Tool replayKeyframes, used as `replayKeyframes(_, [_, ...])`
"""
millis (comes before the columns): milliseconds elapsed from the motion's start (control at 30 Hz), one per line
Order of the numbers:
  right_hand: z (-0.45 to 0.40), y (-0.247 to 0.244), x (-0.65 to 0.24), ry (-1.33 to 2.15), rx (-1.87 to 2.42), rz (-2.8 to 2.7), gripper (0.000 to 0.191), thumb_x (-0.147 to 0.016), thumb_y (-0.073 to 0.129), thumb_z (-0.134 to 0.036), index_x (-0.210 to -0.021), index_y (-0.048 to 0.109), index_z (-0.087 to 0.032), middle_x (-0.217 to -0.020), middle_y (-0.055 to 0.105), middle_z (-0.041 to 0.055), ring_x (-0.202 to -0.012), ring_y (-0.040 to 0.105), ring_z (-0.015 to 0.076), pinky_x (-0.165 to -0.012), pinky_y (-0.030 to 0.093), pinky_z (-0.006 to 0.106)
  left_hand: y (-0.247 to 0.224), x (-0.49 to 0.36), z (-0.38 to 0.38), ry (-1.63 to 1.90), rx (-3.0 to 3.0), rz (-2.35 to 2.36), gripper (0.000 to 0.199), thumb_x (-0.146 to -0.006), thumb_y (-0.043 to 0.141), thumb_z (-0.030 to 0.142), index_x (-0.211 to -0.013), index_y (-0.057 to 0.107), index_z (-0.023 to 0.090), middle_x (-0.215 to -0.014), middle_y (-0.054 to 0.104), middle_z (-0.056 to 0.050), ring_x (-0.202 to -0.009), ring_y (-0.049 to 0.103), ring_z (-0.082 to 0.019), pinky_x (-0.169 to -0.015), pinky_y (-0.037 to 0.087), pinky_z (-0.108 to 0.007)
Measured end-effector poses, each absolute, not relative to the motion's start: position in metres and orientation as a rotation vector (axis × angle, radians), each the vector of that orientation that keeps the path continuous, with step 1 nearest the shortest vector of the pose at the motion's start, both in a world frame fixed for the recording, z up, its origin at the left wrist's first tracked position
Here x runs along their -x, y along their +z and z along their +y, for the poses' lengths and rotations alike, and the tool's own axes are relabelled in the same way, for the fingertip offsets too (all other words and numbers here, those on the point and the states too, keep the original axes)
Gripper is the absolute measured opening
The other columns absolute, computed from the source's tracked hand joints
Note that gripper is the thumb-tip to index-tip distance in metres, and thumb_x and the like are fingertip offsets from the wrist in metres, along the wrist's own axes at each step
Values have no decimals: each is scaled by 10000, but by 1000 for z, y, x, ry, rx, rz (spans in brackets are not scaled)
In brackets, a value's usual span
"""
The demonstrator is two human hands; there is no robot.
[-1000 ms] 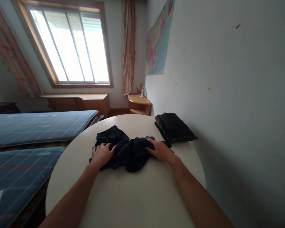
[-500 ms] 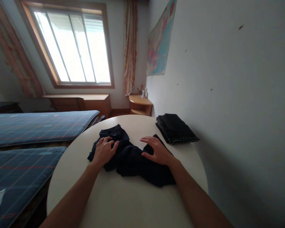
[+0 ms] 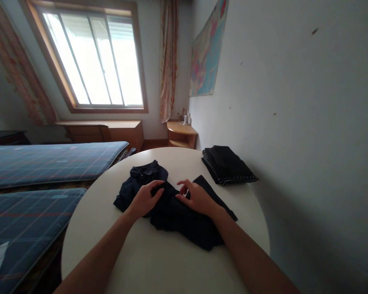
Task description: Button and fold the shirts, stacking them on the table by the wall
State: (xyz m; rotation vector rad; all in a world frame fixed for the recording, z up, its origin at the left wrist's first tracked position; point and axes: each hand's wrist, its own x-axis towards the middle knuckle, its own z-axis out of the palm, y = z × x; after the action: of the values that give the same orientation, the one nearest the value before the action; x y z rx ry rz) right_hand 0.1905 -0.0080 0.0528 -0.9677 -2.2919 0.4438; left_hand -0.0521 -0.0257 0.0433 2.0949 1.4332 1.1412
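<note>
A dark navy collared shirt (image 3: 138, 175) lies crumpled on the round white table (image 3: 135, 257). Darker cloth (image 3: 184, 222) stretches from it to the right; I cannot tell whether this is part of the shirt or a separate garment. My left hand (image 3: 147, 199) rests over the middle of the cloth, its fingers stretched to the right and the thumb apart. Facing it, my right hand (image 3: 198, 199) is over the right part, fingers bent but spread, with a gap between thumb and forefinger. Neither hand visibly grips the fabric.
Folded black cloth with pale stitching along its edges (image 3: 228, 165) sits at the table's back right, close to the wall (image 3: 309, 143). Two beds with plaid mattresses (image 3: 49, 163) stand to the left. A small corner shelf (image 3: 181, 129) is beyond the table.
My left hand has moved right, off the collar end toward the middle. My right hand has shifted slightly left with its fingers more bent. The right part of the cloth lies more spread out.
</note>
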Motion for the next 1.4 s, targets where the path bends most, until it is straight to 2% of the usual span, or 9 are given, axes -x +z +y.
replayKeyframes(67, [-8,51,-189,443,919,-2293,585,-901,630,-383,-1440,436,-263,-936,701,17,-822,621,164,-815,444,301,44,49,-31,1079,-2130,1337,402,-895,510,352,-1253,609,198,-1166,712,-72,-1109,648,-243,-1007,477,-368])
replayKeyframes(133, [-8,49,-187,437,887,-2353,580,-909,622,-356,-1453,434,-288,-919,699,9,-826,630,165,-836,448,312,46,45,-37,1016,-2172,1268,411,-896,495,324,-1277,588,202,-1178,708,-79,-1127,642,-244,-1018,470,-373])
replayKeyframes(300, [-6,43,-181,410,973,-2358,286,-896,655,-363,-1152,660,-234,-838,713,12,-796,650,174,-827,448,318,51,39,-48,886,-2293,1158,377,-902,518,319,-1265,533,218,-1197,703,-71,-1096,655,-224,-969,479,-336])
replayKeyframes(467, [1,43,-186,416,1136,-2208,196,-912,623,-394,-928,683,-208,-789,713,22,-736,656,178,-774,459,311,46,44,-39,1025,-2188,1382,354,-1002,358,412,-1261,511,226,-1106,721,-57,-1024,669,-213,-933,477,-338])
replayKeyframes(800, [46,17,-230,618,1263,-1482,347,-885,528,-451,-1039,621,-155,-991,728,135,-865,701,246,-797,541,377,29,51,-32,667,-2155,2420,568,-946,453,493,-1395,501,148,-1407,474,-195,-1268,462,-372,-1023,390,-489])
replayKeyframes(1000, [38,30,-236,466,1255,-1476,387,-904,510,-463,-1141,627,-179,-1123,700,127,-880,685,217,-824,544,376,21,51,-30,404,-2076,2294,670,-966,348,570,-1486,398,151,-1286,627,-192,-1170,575,-380,-1011,371,-510])
replayKeyframes(1100, [22,43,-228,383,1146,-1764,332,-926,522,-436,-1123,661,-208,-1054,711,84,-882,667,198,-837,538,361,11,56,-21,475,-2131,2171,684,-977,319,573,-1530,315,171,-1448,517,-178,-1332,469,-360,-1120,244,-547])
replayKeyframes(1233, [11,41,-215,381,927,-2223,313,-912,593,-373,-1194,668,-260,-1243,658,75,-1165,595,211,-1046,442,392,4,72,-7,436,-2201,2057,580,-1015,281,431,-1542,273,189,-1596,286,-149,-1443,332,-311,-1162,137,-595])
replayKeyframes(1400, [21,15,-214,302,1196,-2423,524,-870,652,-394,-1336,588,-163,-1375,579,172,-1286,527,293,-1115,374,459,3,94,7,392,-2174,2169,505,-981,268,215,-1456,434,170,-1624,195,-137,-1463,293,-290,-1143,192,-629])
